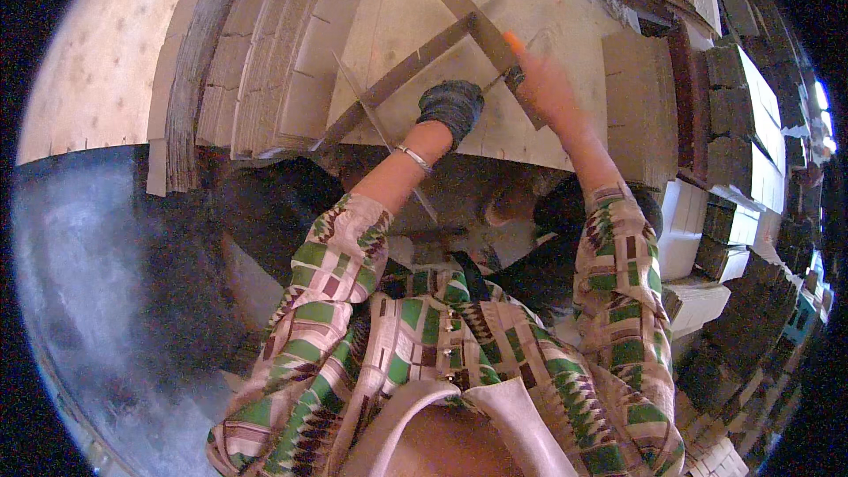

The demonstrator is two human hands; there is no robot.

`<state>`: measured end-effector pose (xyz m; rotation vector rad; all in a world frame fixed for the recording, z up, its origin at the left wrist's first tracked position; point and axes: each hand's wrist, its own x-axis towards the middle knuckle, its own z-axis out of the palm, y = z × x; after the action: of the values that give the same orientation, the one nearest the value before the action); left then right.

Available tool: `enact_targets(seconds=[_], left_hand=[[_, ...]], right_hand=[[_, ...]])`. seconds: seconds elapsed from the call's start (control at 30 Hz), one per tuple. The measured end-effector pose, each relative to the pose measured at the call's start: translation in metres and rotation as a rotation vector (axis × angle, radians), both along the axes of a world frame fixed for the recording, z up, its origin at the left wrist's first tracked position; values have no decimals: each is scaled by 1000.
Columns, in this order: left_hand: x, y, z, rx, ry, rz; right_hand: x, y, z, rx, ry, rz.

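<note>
Several brown cardboard strips cross one another on a pale wooden board (pixel 380 22). A long strip (pixel 402 71) runs slantwise and meets a second strip (pixel 459 4) near the far middle. My right hand (pixel 548 88), smeared by motion and with orange on one finger, grips the near part of that second strip. Just left of it, my left hand (pixel 449 110) wears a dark grey glove and has its fingers curled closed; what they hold is hidden. A third, narrow strip (pixel 358 88) stands nearly edge-on and passes beneath my left forearm.
Stacks of flat cardboard strips (pixel 265 44) stand on the board's left side. Another cardboard stack (pixel 638 106) is to the right, with more piles (pixel 742 115) beyond. A dark grey surface (pixel 106 283) lies at the lower left.
</note>
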<state>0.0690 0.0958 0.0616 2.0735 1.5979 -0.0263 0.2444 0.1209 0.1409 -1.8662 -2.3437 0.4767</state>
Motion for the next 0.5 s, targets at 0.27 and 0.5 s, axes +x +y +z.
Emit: enact_targets(seconds=[0.27, 0.5], left_hand=[[-2, 5, -4, -28, 8, 3], [-2, 4, 0, -24, 18, 5]], right_hand=[[5, 3, -6, 103, 61, 90], [0, 6, -2, 42, 45, 43]])
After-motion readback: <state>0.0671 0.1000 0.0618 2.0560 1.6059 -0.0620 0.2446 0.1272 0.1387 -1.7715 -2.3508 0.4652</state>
